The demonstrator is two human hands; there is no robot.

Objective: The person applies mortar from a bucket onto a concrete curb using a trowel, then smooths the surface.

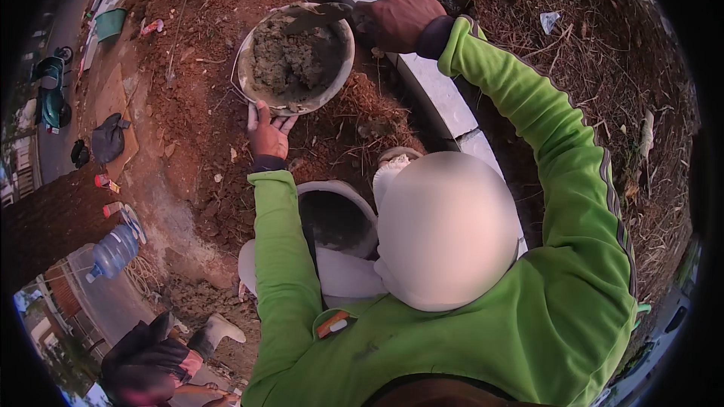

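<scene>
A round bucket [348,68] of wet grey-brown mortar [290,60] stands on the red soil, its open top toward me. My left hand [270,136] grips its near rim, thumb up against the side and fingers under the edge. In my right hand [403,19] is the handle of a trowel, mostly hidden by the fist. The trowel's dark blade [317,17] reaches over the far right rim and lies at the mortar's surface. Nearer to me, beside my left forearm, stands a second bucket [369,218] with dark grey contents.
A row of pale concrete kerb blocks [437,94] runs diagonally past my right arm. Dry twigs and soil [588,68] lie beyond it. At left are a blue water jug [115,250], a green tub [110,24] and a parked scooter [53,90]. Another person [151,362] is at lower left.
</scene>
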